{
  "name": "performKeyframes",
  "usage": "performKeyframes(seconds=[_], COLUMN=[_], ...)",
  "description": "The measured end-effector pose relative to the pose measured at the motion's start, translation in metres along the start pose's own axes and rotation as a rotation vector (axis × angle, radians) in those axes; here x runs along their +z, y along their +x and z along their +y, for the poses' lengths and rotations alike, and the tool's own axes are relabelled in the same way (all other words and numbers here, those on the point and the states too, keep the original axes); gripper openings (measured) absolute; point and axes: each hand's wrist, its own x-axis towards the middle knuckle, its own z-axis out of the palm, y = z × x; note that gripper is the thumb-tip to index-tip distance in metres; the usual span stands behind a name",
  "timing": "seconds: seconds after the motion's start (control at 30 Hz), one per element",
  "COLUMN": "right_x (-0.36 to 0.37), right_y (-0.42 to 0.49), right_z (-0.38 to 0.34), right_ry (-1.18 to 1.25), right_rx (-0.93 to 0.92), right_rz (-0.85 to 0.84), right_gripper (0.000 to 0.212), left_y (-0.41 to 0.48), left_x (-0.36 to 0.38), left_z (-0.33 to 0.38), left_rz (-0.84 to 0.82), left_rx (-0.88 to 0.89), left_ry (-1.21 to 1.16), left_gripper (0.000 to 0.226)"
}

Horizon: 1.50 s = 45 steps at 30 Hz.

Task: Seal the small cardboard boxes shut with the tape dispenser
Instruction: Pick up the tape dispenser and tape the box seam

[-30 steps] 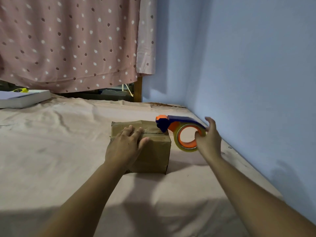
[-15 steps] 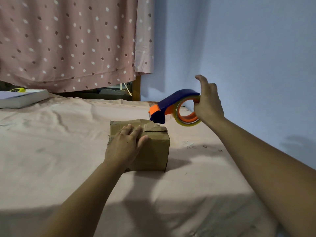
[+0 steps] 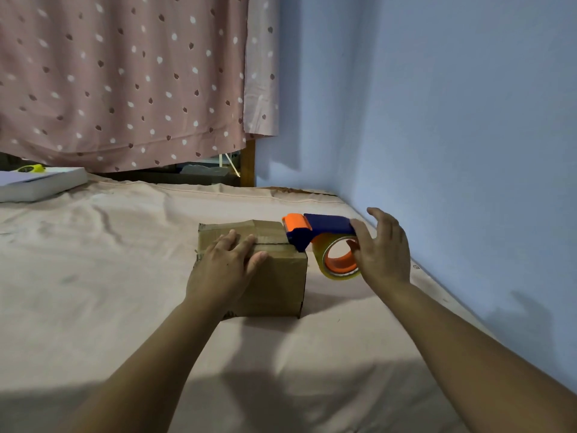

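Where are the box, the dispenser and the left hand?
box (image 3: pixel 281 285): head view, on its front face.
dispenser (image 3: pixel 327 225): head view, on its blue top cover.
left hand (image 3: pixel 221 271): head view, on the back of the hand.

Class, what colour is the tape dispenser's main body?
Dark blue; the tape dispenser shows best in the head view.

Head cam, fwd/down, close to box (image 3: pixel 274 282)
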Motion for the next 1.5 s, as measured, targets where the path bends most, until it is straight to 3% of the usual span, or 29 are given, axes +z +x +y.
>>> performKeyframes(seconds=[0.07,0.23,0.37,0.5,0.7,0.87,0.97,1.07,1.17,1.33,1.5], right_x=[0.006,0.005,0.010,0.007,0.007,0.013,0.016,0.010,-0.003,-0.012,-0.025], right_y=[-0.006,-0.013,-0.019,-0.013,0.001,-0.010,-0.018,-0.011,0.007,0.020,0.019], right_z=[0.005,-0.016,-0.022,-0.033,-0.042,-0.033,-0.032,-0.028,-0.015,0.010,0.015], right_ry=[-0.078,0.120,0.311,0.480,0.603,0.829,0.869,0.813,0.704,0.288,0.160], right_rx=[-0.078,0.012,-0.063,0.123,0.283,0.648,0.739,0.645,0.437,0.059,-0.042], right_rz=[-0.062,-0.223,-0.178,-0.297,-0.362,-0.326,-0.346,-0.319,-0.303,-0.423,-0.434], right_gripper=[0.053,0.054,0.067,0.051,0.070,0.055,0.059,0.069,0.076,0.078,0.076], left_y=[-0.001,0.000,0.001,0.001,0.013,0.016,0.018,0.019,0.018,0.018,0.017], left_x=[0.000,-0.007,-0.013,-0.019,-0.019,-0.014,-0.011,-0.010,-0.010,-0.012,-0.012], left_z=[0.001,-0.001,0.002,0.012,0.034,0.029,0.029,0.028,0.027,0.027,0.026], left_rz=[-0.004,-0.054,-0.156,-0.127,-0.143,-0.136,-0.162,-0.154,-0.147,-0.152,-0.128], left_rx=[-0.003,0.037,0.102,0.119,0.206,0.267,0.298,0.290,0.292,0.284,0.288], left_ry=[-0.001,0.085,0.273,0.314,0.281,0.248,0.284,0.290,0.302,0.295,0.297], left_gripper=[0.069,0.082,0.082,0.087,0.086,0.080,0.073,0.072,0.072,0.072,0.071])
